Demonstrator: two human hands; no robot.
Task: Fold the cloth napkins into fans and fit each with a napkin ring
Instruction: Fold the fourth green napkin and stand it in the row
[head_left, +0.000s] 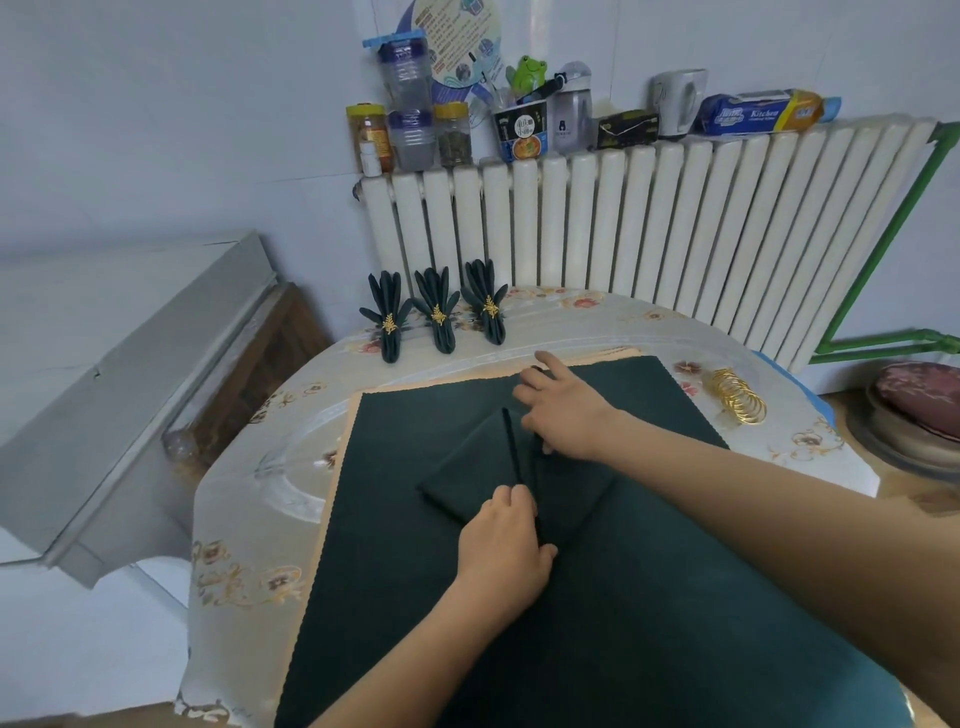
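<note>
A dark green napkin, folded small with a raised pleat down its middle, lies on a stack of flat dark green napkins on the table. My left hand pinches the near end of the pleat. My right hand pinches the far end, its index finger stretched out. Three finished fan napkins with gold rings stand at the table's far edge. A pile of gold napkin rings lies at the right.
The round table has a floral plastic cover. A white radiator stands behind it, with jars, bottles and boxes on top. A grey cabinet is at the left and a cushioned stool at the right.
</note>
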